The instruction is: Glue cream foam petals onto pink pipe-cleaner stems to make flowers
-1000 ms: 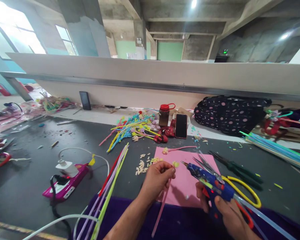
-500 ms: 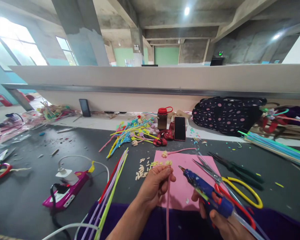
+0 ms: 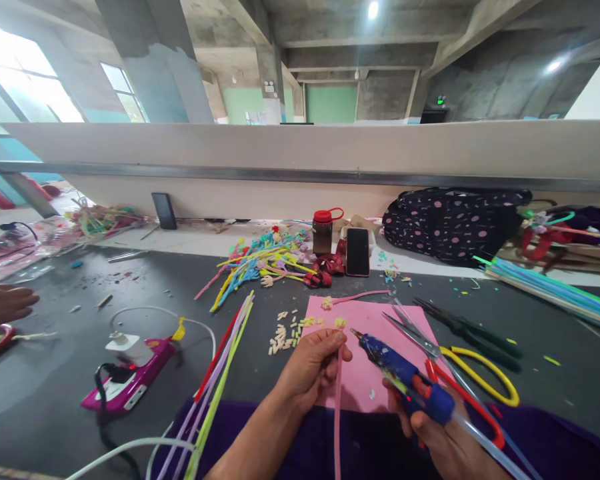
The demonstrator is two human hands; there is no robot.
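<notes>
The pink stem (image 3: 337,417) is pinched near its yellow-tipped far end by the left hand (image 3: 311,365), over the pink sheet (image 3: 363,381). The glue gun (image 3: 393,360) is gripped in the right hand (image 3: 439,437), its nozzle positioned just right of the tip. Scissors (image 3: 427,344) are placed farther right.

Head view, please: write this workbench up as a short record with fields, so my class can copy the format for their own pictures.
Left hand: pinches a pink stem just below its yellow head
Right hand: grips a blue glue gun, tip close to the yellow head
Work surface: pink sheet
Tools nearby: scissors, dark-green pliers
Loose parts: small pale pieces
Behind: red-lidded bottle, phone
Co-worker: one hand, picture's left edge
</notes>
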